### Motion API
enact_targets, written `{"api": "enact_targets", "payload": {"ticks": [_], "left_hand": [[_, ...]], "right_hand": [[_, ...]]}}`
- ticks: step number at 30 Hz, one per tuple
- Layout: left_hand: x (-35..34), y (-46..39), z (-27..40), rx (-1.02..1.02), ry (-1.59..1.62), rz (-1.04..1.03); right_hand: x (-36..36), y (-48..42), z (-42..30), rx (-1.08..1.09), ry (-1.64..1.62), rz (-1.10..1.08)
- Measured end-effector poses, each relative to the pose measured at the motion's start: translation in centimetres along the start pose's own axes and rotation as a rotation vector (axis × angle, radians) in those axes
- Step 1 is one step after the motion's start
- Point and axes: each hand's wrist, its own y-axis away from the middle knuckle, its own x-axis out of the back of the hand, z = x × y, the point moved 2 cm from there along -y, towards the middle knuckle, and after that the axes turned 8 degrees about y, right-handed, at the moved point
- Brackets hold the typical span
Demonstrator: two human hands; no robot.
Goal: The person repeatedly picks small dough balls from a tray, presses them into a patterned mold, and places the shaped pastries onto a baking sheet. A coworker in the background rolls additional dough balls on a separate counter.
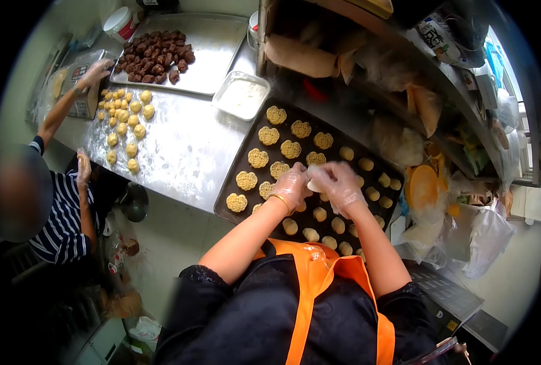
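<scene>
Both my hands are in thin clear gloves above a dark baking tray. My left hand is curled, with its fingertips meeting those of the other hand; what lies inside its grasp is hidden. My right hand, blurred, grips a small white object, too covered to name exactly. Flat, patterned, flower-shaped dough pieces fill the tray's left side in rows. Plain, pale dough pieces, rounded or short cylinders, stand on its near and right parts.
A floured steel table holds yellow dough balls, a container of flour and a metal tray of dark brown lumps. A gloved co-worker stands at left. A cluttered shelf overhangs the back right.
</scene>
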Motion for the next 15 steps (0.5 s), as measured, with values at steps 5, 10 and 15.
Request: {"api": "enact_targets", "payload": {"ticks": [5, 10, 15], "left_hand": [[-0.3, -0.9, -1.3, 0.116, 0.140, 0.020], [-0.2, -0.6, -0.8, 0.270, 0.269, 0.044], [-0.2, -0.1, -1.5, 0.098, 0.087, 0.007]], "right_hand": [[-2.0, -2.6, -5.3, -0.052, 0.593, -0.073], [-3.3, -4.0, -4.8, -0.086, 0.726, -0.078], [-5.4, -4.9, -2.8, -0.118, 0.765, -0.097]]}}
